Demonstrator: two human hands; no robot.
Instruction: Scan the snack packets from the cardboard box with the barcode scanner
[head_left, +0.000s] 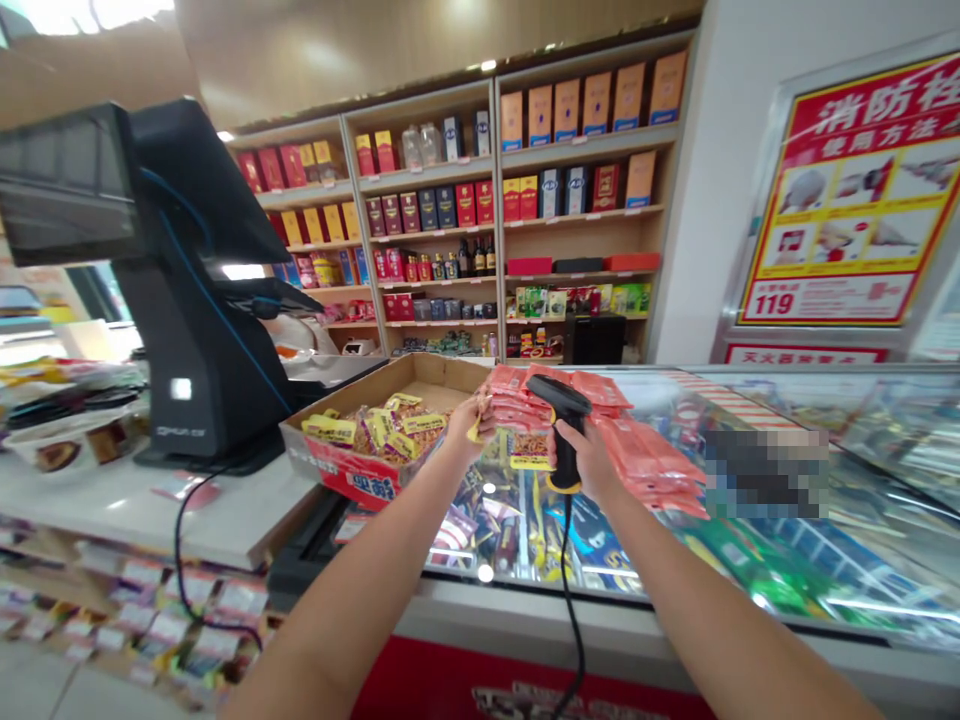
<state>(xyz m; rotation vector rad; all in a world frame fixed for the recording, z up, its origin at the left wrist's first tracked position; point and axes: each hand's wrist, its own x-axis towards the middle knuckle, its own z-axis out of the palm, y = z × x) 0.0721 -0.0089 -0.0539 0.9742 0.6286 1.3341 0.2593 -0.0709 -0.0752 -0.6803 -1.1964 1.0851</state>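
Note:
My right hand (592, 462) is wrapped round the grip of a black barcode scanner (561, 420) with a yellow base; its black cable hangs down over the counter's front. My left hand (466, 428) pinches a small snack packet (529, 447) with a yellow label and holds it up just under the scanner's head. Behind both hands a heap of red snack packets (645, 450) lies on the glass counter (825, 570). Left of my left hand stands an open cardboard box (352, 470) with several yellow-labelled packets inside.
A black point-of-sale terminal (187, 300) stands on the white counter (150, 510) at the left, its cable trailing down. Shelves of boxed goods and bottles (465, 210) fill the back wall. A red and yellow fire-safety poster (855, 200) hangs at the right.

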